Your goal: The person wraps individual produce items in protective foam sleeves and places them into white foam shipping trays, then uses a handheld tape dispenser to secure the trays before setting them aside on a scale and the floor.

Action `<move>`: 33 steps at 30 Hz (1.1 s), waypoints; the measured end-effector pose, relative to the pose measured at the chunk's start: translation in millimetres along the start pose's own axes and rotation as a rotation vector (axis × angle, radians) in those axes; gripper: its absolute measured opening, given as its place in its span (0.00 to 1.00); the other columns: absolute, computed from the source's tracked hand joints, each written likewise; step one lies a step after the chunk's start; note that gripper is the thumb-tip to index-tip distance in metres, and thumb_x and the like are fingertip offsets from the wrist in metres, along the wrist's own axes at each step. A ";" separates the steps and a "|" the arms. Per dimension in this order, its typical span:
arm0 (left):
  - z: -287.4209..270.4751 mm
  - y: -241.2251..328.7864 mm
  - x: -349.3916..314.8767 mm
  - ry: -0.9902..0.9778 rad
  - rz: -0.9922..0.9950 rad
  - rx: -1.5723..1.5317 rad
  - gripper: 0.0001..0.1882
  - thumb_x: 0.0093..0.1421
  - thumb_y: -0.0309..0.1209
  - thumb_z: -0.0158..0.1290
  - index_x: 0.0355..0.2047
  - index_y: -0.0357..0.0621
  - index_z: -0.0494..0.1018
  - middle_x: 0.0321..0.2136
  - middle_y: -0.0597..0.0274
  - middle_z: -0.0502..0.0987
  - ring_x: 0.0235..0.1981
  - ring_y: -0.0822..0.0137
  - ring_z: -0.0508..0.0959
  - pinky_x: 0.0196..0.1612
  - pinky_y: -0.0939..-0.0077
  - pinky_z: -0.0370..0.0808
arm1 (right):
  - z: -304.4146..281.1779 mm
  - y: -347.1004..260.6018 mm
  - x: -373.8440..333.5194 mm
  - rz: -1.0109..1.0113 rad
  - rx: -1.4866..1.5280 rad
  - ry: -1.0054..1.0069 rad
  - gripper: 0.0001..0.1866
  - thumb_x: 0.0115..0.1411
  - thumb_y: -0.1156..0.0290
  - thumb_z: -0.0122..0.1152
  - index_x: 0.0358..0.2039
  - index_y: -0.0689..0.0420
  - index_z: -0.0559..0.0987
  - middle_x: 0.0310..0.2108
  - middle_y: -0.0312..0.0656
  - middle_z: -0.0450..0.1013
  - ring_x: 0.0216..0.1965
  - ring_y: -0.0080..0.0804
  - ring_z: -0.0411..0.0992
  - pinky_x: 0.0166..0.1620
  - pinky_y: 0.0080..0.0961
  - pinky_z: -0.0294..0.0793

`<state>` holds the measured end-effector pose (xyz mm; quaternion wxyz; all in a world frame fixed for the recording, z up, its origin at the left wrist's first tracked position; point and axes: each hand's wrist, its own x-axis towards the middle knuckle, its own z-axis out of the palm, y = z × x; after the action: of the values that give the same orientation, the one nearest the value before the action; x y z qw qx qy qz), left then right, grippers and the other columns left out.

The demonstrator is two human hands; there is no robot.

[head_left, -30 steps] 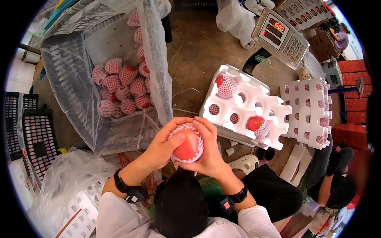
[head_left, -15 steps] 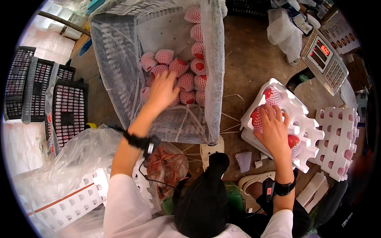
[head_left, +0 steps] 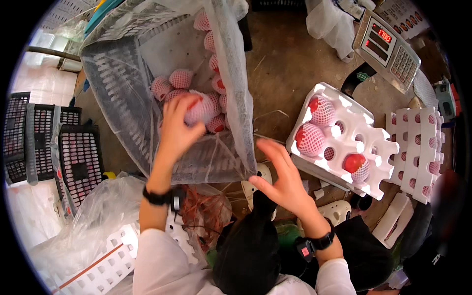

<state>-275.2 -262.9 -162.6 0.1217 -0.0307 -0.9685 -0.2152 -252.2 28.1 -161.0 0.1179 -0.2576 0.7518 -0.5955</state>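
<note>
Since the earlier frame, right hand (head_left: pixel 282 182) is off the tray (head_left: pixel 388 147). Left hand (head_left: pixel 177 124) grips one netted fruit (head_left: pixel 201 109) in the lined crate (head_left: pixel 235 93); it sits just right of the curled fingers, roundish, no clear long axis. Right hand is farther, lower right, fingers spread, empty. Counts: one lined crate, loose fruits (head_left: pixel 181 78) partly hidden; one tray, three fruits on top (head_left: pixel 310 140); one scale (head_left: pixel 386 49).
</note>
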 end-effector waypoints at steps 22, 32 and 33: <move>19.5 137.8 -66.2 -0.685 -0.460 -1.719 0.34 0.66 0.48 0.45 0.65 0.42 0.53 0.57 0.53 0.65 0.54 0.63 0.71 0.53 0.66 0.71 | -136.2 -21.3 -30.5 0.061 -0.876 0.407 0.41 0.33 0.82 0.72 0.53 0.57 0.70 0.52 0.51 0.64 0.53 0.52 0.66 0.54 0.36 0.69; 26.2 -39.5 21.3 0.064 0.012 0.325 0.18 0.52 0.30 0.56 0.45 0.44 0.72 0.48 0.51 0.70 0.48 0.49 0.69 0.49 0.59 0.68 | -165.5 47.7 10.5 0.267 -1.247 -0.030 0.39 0.42 0.75 0.70 0.57 0.61 0.66 0.56 0.45 0.64 0.54 0.47 0.65 0.55 0.40 0.64; 33.7 -64.4 39.3 0.070 0.022 0.454 0.21 0.51 0.31 0.57 0.47 0.43 0.71 0.49 0.51 0.70 0.49 0.49 0.69 0.49 0.58 0.69 | -162.3 41.0 6.5 0.227 -1.364 -0.023 0.38 0.42 0.73 0.70 0.57 0.61 0.67 0.57 0.44 0.64 0.56 0.46 0.64 0.56 0.41 0.63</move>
<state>-327.9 -306.6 -208.8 0.1613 -0.0057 -0.9868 0.0088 -346.3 166.6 -156.7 -0.0009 -0.2001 0.9794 0.0290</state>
